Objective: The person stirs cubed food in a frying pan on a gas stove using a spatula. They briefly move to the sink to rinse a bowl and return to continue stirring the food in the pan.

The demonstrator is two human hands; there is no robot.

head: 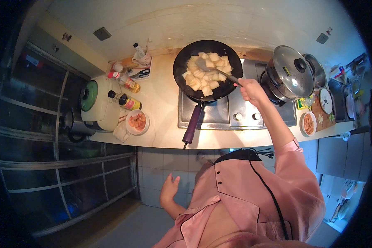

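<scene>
My right hand (251,90) grips the handle of a grey spatula (226,74), whose blade rests among pale, flat-cut vegetable pieces (207,90) in a black wok (181,66). The wok sits over the left burner of a steel gas hob (215,121), its purple handle (192,125) pointing towards me past the counter's front edge. Low at my left side, away from the counter, my left hand (170,187) hangs with fingers apart and holds nothing.
A glass-lidded steel pot (290,71) stands on the right burner. Bowls of cooked shrimp stand at left (137,122) and right (308,124). Sauce bottles (130,102), a utensil tray (146,73) and a white rice cooker (107,105) occupy the left. A cutting board (321,114) lies beside the sink (338,102).
</scene>
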